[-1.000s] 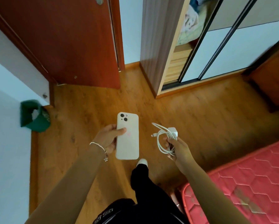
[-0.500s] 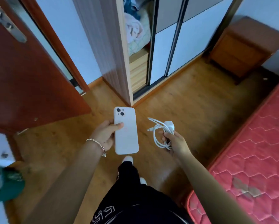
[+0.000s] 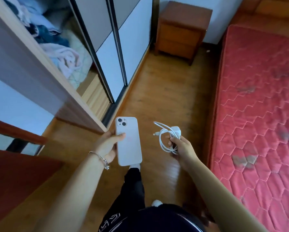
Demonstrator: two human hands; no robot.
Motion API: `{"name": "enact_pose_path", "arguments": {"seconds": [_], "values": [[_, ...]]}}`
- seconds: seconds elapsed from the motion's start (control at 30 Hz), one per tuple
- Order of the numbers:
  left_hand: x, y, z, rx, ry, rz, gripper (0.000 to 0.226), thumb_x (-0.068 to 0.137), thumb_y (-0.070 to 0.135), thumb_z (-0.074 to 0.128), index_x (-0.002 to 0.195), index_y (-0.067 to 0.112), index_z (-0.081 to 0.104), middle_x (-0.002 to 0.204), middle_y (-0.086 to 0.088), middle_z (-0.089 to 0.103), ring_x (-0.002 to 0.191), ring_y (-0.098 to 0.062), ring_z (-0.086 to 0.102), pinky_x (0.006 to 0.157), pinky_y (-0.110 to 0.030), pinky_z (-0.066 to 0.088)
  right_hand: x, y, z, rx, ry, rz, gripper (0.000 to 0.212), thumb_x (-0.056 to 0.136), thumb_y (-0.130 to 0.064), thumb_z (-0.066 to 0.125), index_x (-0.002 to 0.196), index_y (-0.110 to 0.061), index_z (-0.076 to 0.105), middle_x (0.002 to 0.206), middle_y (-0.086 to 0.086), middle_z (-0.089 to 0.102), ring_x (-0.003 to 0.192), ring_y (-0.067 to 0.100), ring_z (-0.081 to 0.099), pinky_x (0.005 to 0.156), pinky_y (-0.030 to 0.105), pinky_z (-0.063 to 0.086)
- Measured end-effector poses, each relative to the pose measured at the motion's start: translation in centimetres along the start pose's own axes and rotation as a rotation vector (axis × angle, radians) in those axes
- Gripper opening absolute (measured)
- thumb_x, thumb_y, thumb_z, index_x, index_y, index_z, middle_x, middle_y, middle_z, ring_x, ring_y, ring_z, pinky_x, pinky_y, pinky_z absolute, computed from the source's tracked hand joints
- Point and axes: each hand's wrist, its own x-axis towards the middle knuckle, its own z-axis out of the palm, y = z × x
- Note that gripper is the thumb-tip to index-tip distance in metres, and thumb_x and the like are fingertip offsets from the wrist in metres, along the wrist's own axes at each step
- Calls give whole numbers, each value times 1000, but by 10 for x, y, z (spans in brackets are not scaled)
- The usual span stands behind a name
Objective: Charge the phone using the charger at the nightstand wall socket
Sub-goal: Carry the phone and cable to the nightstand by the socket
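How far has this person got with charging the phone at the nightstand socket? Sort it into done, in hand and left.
Done: both items picked up; the left hand holds the phone, the right hand grips the charger. In hand: carrying them towards the nightstand, ahead beside the bed. Left: plugging in the charger (no socket shows) and connecting the phone.

You stand in a bedroom at home. Right of your fingers [image 3: 172,141] lies a red quilted mattress [image 3: 257,101]. Well ahead of them is a wooden nightstand [image 3: 180,30], and to their left a sliding-door wardrobe [image 3: 132,47] holding clothes [image 3: 63,56].
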Motion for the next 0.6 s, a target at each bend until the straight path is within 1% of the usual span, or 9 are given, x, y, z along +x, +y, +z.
{"name": "enact_pose_path", "arguments": {"seconds": [0.07, 0.2, 0.27, 0.37, 0.53, 0.6], "values": [[17, 22, -5, 10, -19, -4, 15, 86, -5, 54, 90, 7, 62, 84, -8, 71, 80, -20, 64, 68, -33, 51, 9, -10, 17, 28, 35, 1, 22, 91, -16, 48, 80, -20, 67, 54, -9, 58, 45, 4, 49, 45, 20, 39], [47, 62, -12, 22, -53, 5, 15, 86, -4, 53, 92, 7, 61, 95, -11, 66, 87, -22, 61, 70, -35, 50, 27, -30, 43, 91, 108, -27, 24, 92, -17, 48, 79, -22, 67, 55, -9, 60, 48, 5, 50, 52, 25, 40], [64, 78, -11, 40, -80, -1, 15, 87, -3, 53, 95, 7, 60, 96, -11, 66, 89, -22, 60, 72, -35, 49, 35, -40, 50, 116, 136, -36, 22, 91, -17, 49, 81, -21, 68, 55, -9, 60, 49, 6, 51, 52, 25, 41], [82, 87, -9, 72, -119, -52, 17, 87, -2, 53, 100, 6, 60, 96, -10, 66, 89, -21, 59, 68, -34, 48, 43, -46, 54, 124, 166, -25, 20, 92, -17, 49, 83, -19, 67, 56, -9, 60, 48, 6, 50, 49, 23, 41], [115, 95, 5, 100, -132, -121, 16, 86, -1, 55, 95, 10, 62, 93, -9, 66, 86, -21, 59, 65, -35, 48, 61, -55, 52, 160, 252, -19, 20, 90, -16, 49, 84, -19, 67, 56, -9, 60, 50, 6, 50, 51, 24, 41], [127, 97, 15, 117, -138, -145, 18, 85, -1, 56, 101, 6, 60, 94, -10, 66, 84, -21, 60, 62, -33, 48, 69, -59, 49, 177, 269, -10, 20, 90, -16, 49, 83, -19, 68, 56, -9, 60, 48, 6, 51, 48, 22, 42]]}}
